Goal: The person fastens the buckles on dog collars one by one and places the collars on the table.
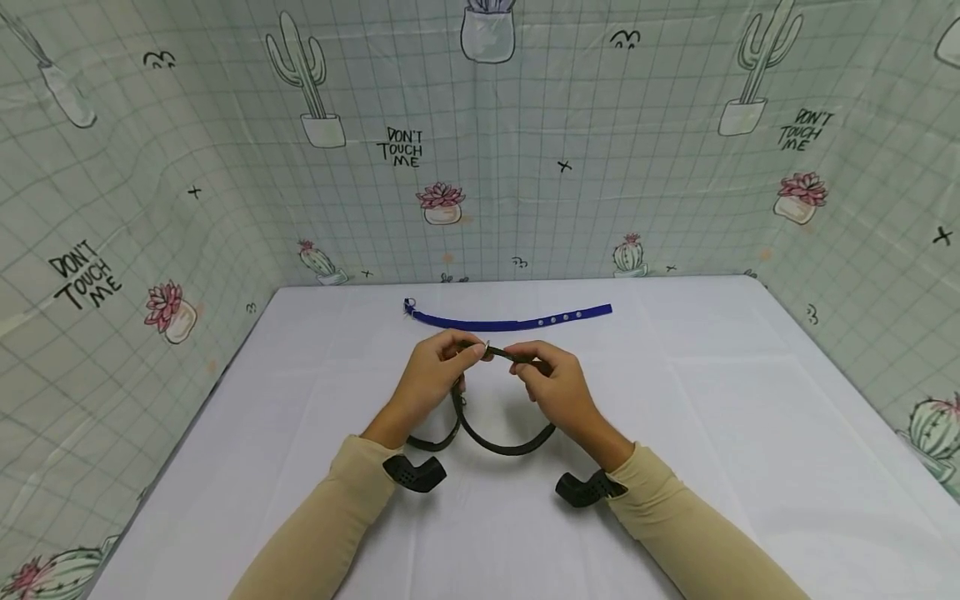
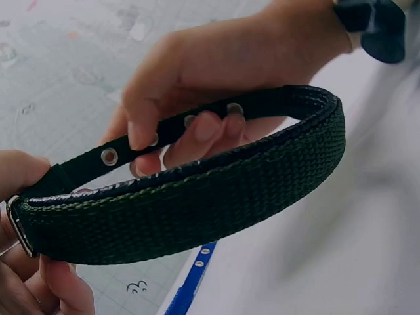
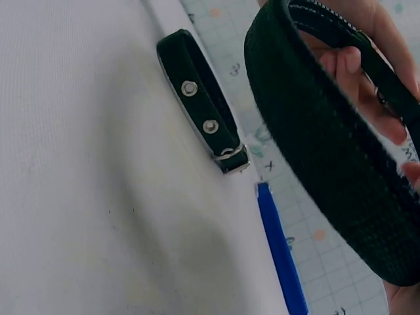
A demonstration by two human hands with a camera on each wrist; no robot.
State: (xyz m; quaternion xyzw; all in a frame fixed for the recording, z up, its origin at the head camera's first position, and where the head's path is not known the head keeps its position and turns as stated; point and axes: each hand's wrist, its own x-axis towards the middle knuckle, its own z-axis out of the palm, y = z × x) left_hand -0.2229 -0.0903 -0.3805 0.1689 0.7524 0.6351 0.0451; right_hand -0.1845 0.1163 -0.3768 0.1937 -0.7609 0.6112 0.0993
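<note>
Both hands hold a dark green woven collar, bent into a hanging loop above the table. The left hand pinches it at the metal buckle. My right hand pinches the eyelet strap with thumb and fingers, a short way right of the left hand. Fingers cover the strap's tip, so whether it passes through the buckle cannot be told. A second dark green collar, closed in a buckled loop, sits on the table below the left wrist.
A blue collar lies stretched out behind the hands, its eyelets toward the right. White cloth covers the table. A curtain printed with cacti rises along the back and sides. Each wrist wears a black camera mount.
</note>
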